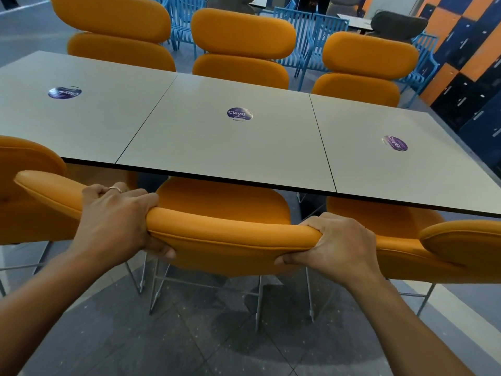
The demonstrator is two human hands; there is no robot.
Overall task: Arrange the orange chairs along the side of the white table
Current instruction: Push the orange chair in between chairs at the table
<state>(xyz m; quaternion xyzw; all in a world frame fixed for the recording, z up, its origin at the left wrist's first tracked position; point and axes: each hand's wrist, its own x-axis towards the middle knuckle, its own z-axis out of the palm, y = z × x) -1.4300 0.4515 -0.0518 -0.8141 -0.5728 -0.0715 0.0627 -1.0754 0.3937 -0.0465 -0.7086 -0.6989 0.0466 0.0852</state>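
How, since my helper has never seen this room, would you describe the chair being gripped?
Find the white table with three purple stickers. Along its near side, take the middle orange chair, seat partly under the edge. It alone has its backrest gripped by a left hand and a right hand.

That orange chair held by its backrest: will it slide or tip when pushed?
Probably slides, not rolls: its thin metal legs show no wheels. The padded backrest dents under the left hand and right hand, so likely soft, grippy. Pushed so high, it might tilt.
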